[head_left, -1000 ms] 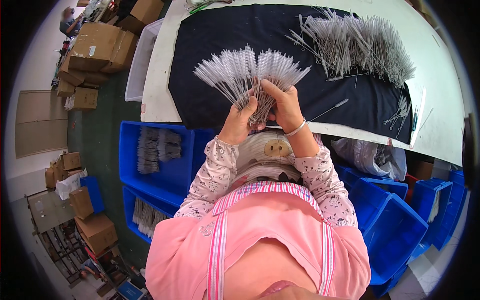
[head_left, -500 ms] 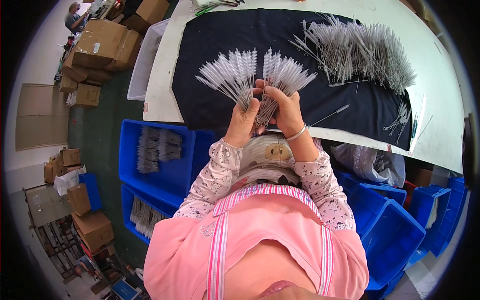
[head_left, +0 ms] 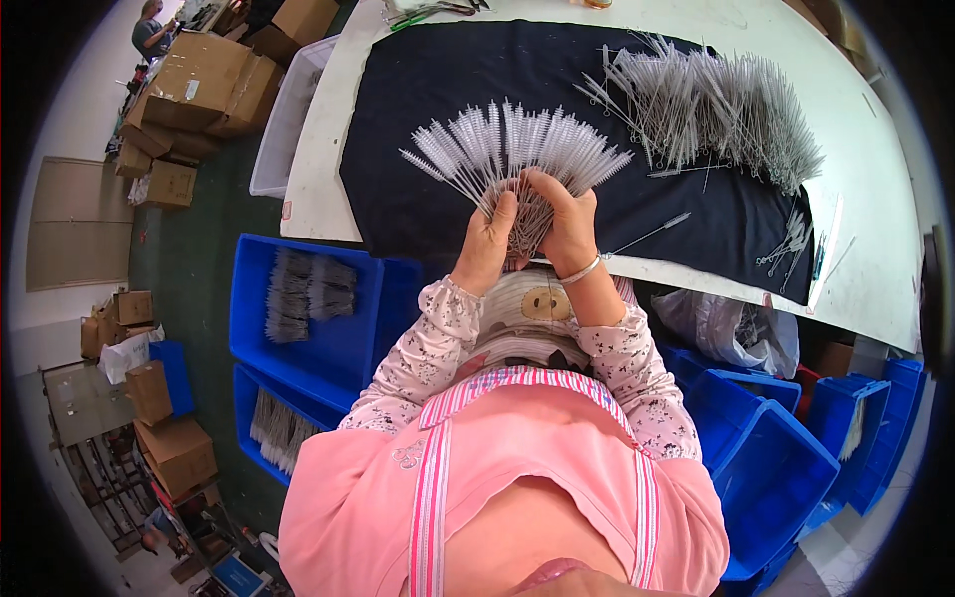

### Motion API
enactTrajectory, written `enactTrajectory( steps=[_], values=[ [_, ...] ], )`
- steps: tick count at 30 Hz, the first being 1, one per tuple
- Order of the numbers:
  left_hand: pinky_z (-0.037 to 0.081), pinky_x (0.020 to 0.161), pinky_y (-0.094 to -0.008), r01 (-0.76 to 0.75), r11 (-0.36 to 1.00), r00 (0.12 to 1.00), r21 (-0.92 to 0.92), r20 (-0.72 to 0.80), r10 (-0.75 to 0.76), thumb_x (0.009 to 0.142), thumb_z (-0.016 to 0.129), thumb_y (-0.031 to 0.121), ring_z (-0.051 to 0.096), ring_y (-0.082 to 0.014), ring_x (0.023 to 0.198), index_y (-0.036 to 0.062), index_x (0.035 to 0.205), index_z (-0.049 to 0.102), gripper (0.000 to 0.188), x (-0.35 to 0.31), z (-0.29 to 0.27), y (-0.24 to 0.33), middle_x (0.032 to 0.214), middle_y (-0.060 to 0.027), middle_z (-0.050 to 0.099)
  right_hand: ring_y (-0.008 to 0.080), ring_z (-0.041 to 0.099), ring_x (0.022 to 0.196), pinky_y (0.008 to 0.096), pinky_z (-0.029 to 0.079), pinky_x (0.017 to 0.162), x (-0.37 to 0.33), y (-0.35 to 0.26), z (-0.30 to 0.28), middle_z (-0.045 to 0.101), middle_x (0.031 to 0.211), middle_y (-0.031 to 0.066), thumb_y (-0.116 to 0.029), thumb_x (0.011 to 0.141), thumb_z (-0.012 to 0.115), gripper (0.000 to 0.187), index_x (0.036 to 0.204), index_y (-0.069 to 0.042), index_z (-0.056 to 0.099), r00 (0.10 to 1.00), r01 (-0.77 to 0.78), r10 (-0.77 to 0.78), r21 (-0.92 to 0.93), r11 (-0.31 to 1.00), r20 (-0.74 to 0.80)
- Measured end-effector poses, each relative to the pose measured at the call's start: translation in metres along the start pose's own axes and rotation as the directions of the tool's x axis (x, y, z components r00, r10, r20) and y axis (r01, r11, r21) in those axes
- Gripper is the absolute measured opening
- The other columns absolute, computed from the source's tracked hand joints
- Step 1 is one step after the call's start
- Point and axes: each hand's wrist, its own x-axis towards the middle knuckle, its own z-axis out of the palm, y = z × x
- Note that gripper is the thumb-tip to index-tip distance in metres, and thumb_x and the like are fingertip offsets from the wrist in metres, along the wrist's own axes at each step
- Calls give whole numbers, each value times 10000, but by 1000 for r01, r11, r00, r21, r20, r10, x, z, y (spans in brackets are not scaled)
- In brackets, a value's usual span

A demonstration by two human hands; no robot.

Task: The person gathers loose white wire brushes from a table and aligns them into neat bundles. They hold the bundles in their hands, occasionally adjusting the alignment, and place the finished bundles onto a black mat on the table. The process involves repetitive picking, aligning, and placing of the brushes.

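Observation:
A fan of wire-handled brushes point(head_left: 517, 139) with white bristles spreads upward between my hands, over the near edge of the dark cloth point(head_left: 408, 90). My left hand point(head_left: 484, 247) is closed round the handles on the left side, thumb pointing up. Round the right side wraps my right hand point(head_left: 569, 227), a bracelet at its wrist. Most of the fingers are hidden behind the handles. One loose brush point(head_left: 652, 232) lies on the cloth beside my right wrist. Farther back at the right is a big heap of similar brushes point(head_left: 711, 109), and a few small ones point(head_left: 793, 242) lie near the cloth's right corner.
The cloth covers part of a white table point(head_left: 323, 194). Below its left end stand blue bins point(head_left: 348, 348) with bundled brushes point(head_left: 288, 294). More blue bins point(head_left: 776, 468) and a clear plastic bag point(head_left: 731, 328) are at the right. Cardboard boxes point(head_left: 199, 85) stack up at far left.
The two separate fans of brushes have come together into one wide fan. My hands have drawn closer together, still gripping the handles.

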Motion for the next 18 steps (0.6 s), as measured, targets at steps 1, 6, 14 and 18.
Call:
enactTrajectory(
  steps=[1, 6, 14, 18],
  values=[
    [402, 396, -192, 1, 1000, 1000, -29, 16, -1, 980, 434, 380, 513, -53, 529, 86, 1172, 489, 356, 0, 1, 0, 782, 3, 579, 169, 626, 619, 283, 509, 543, 0, 0, -2, 657, 786, 89, -43, 786, 661, 123, 876, 36, 635, 1000, -12, 12, 11, 1000, -2],
    [427, 451, -201, -4, 999, 1000, -51, 28, 6, 985, 443, 328, 512, -52, 549, 93, 1214, 463, 329, -3, 5, 1, 787, 6, 576, 186, 638, 646, 290, 518, 547, 2, 3, -10, 658, 809, 105, -100, 814, 657, 158, 890, 35, 625, 998, 43, -41, 44, 998, -37],
    [466, 561, -213, -21, 995, 978, 100, 209, -1, 931, 544, 377, 562, -64, 669, 37, 1213, 488, 444, 4, -15, -17, 911, 5, 597, 138, 622, 659, 261, 506, 571, -3, 7, -14, 648, 813, 86, -373, 967, 478, 410, 903, 15, 595, 997, 72, -71, -70, 995, 17],
    [434, 534, -208, 29, 988, 948, 150, 309, -74, 866, 600, 470, 545, -69, 652, 21, 1157, 488, 546, -7, -10, 2, 872, -15, 578, 145, 588, 618, 307, 446, 553, -8, -1, -8, 623, 666, 86, -440, 960, 444, 523, 805, 30, 610, 981, 170, -189, -618, 768, 35]
  ],
)
